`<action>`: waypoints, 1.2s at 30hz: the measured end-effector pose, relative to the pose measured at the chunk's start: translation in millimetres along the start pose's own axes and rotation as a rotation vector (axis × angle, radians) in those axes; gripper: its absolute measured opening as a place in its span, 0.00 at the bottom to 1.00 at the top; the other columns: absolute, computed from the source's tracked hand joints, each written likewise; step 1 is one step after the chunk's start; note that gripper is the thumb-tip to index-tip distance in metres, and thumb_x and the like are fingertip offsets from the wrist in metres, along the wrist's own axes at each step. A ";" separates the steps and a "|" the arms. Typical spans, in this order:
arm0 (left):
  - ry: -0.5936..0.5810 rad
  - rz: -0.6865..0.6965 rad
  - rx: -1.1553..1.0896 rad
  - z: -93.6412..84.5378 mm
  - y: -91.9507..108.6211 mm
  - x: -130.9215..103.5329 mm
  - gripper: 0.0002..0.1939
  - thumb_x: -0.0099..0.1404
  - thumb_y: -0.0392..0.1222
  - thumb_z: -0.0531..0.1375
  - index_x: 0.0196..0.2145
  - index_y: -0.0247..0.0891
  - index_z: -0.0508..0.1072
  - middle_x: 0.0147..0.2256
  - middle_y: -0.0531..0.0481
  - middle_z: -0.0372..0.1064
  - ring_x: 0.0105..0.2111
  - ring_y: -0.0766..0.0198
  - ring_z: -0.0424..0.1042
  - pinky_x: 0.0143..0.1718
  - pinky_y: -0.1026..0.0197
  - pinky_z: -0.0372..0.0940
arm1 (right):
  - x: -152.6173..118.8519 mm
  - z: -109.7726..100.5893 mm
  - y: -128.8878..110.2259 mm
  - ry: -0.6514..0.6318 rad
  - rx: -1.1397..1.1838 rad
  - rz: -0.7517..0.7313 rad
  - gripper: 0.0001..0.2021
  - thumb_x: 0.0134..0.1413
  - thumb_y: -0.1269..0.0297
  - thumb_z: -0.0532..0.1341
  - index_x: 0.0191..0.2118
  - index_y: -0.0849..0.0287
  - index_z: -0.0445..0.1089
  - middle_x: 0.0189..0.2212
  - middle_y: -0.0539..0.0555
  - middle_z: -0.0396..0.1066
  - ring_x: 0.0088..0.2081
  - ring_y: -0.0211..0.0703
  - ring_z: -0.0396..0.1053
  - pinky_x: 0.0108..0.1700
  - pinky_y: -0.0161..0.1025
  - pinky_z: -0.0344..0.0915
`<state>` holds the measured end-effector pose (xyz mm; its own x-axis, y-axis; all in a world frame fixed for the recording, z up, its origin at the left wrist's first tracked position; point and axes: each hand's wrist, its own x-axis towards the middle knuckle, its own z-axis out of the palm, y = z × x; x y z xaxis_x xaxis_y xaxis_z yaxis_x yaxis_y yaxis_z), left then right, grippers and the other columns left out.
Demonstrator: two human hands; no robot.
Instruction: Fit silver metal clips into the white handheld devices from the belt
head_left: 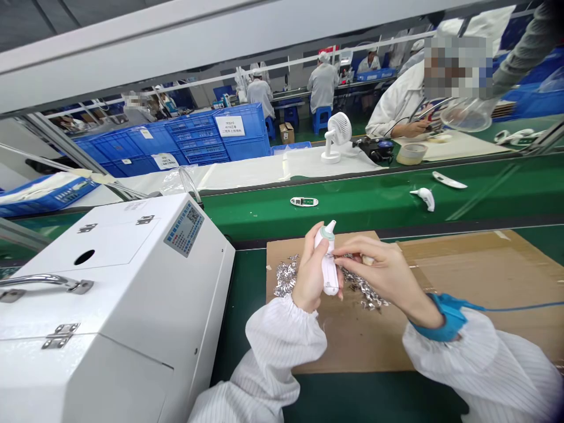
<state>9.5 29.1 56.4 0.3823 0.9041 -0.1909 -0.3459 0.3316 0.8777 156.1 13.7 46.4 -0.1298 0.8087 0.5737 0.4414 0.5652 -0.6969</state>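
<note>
My left hand (312, 270) is wrapped round a white ear thermometer (329, 273), its pointed tip up and a pale green ring below the tip. At the thermometer's side, my right hand (381, 264) pinches with thumb and forefinger; what sits between the fingertips is too small to make out. A blue wrist strap (447, 317) circles my right wrist. Small shiny metal pieces (285, 277) lie in a heap on the cardboard (343, 346) under my hands, partly hidden by them.
A big white machine (132, 294) stands on the left. Across the green belt (255, 211) lie a white housing with a circuit board (304, 202), another thermometer (425, 198) and a white shell (448, 180). Beyond are a small fan (338, 132), blue crates (247, 129) and a co-worker (396, 106).
</note>
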 end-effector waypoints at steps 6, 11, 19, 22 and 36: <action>0.044 -0.003 -0.041 -0.3 -4.0 0.8 0.27 0.71 0.49 0.52 0.66 0.52 0.52 0.20 0.57 0.61 0.13 0.65 0.62 0.10 0.67 0.58 | -6.3 3.1 -4.5 -0.051 -0.169 -0.082 0.09 0.63 0.69 0.60 0.43 0.56 0.79 0.39 0.55 0.76 0.37 0.40 0.75 0.36 0.37 0.70; 0.122 -0.213 -0.346 -5.5 0.4 6.9 0.17 0.73 0.46 0.47 0.52 0.36 0.65 0.22 0.53 0.63 0.12 0.69 0.61 0.10 0.69 0.54 | -10.5 7.3 -9.5 -0.055 -0.192 0.037 0.19 0.66 0.63 0.56 0.60 0.55 0.69 0.39 0.55 0.73 0.34 0.40 0.73 0.33 0.37 0.69; 0.332 -0.166 -0.680 -61.5 12.7 -14.4 0.16 0.75 0.40 0.42 0.32 0.34 0.63 0.25 0.51 0.62 0.16 0.75 0.55 0.12 0.75 0.51 | -20.7 18.1 26.0 -0.473 -0.402 0.408 0.07 0.59 0.65 0.61 0.38 0.55 0.77 0.33 0.51 0.79 0.34 0.45 0.75 0.36 0.39 0.66; 0.385 -0.123 -0.700 -79.2 8.6 -29.3 0.16 0.75 0.40 0.42 0.32 0.35 0.62 0.26 0.51 0.62 0.17 0.75 0.55 0.13 0.75 0.52 | -31.2 40.8 40.1 -0.657 -0.476 0.389 0.07 0.59 0.68 0.59 0.38 0.55 0.76 0.37 0.53 0.79 0.39 0.48 0.75 0.39 0.40 0.65; 0.406 -0.168 -0.552 -76.6 -18.6 -43.1 0.12 0.74 0.41 0.43 0.35 0.37 0.62 0.25 0.52 0.63 0.14 0.73 0.58 0.11 0.71 0.50 | -19.7 49.4 42.5 -0.558 -0.373 0.338 0.07 0.60 0.67 0.59 0.36 0.56 0.75 0.33 0.51 0.79 0.33 0.41 0.74 0.36 0.37 0.64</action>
<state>-66.2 4.6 14.6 0.1559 0.8221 -0.5476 -0.7353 0.4668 0.4913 133.5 29.9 -15.8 -0.3206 0.9471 -0.0181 0.7956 0.2588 -0.5478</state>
